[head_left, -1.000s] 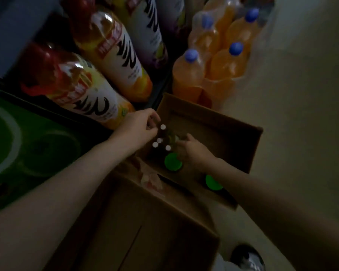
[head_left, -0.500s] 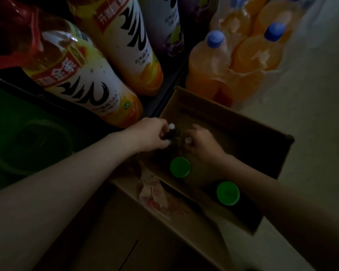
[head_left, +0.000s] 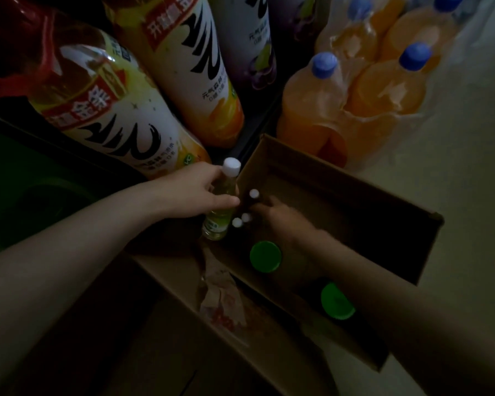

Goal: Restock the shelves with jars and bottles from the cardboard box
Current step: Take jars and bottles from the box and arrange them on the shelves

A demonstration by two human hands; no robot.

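Observation:
An open cardboard box point(head_left: 389, 204) stands on the floor below me. My left hand point(head_left: 197, 192) grips a small white-capped bottle of pale yellow liquid point(head_left: 219, 221) at the box's left wall, lifted above the others. My right hand point(head_left: 277, 218) reaches down into the box among three more white-capped bottles point(head_left: 253, 194); its fingers are blurred and in shadow, so its grip is unclear. Two green-lidded jars point(head_left: 265, 256) sit in the box under my right forearm.
Large drink bottles with white and orange labels point(head_left: 120, 124) lie on the dark shelf at upper left. A shrink-wrapped pack of orange bottles with blue caps point(head_left: 355, 90) stands on the floor behind the box. A second cardboard box point(head_left: 155, 338) sits in front.
My left hand has raised one white-capped bottle out of the cluster, up past the box's rim. My right hand stays low among the remaining bottles.

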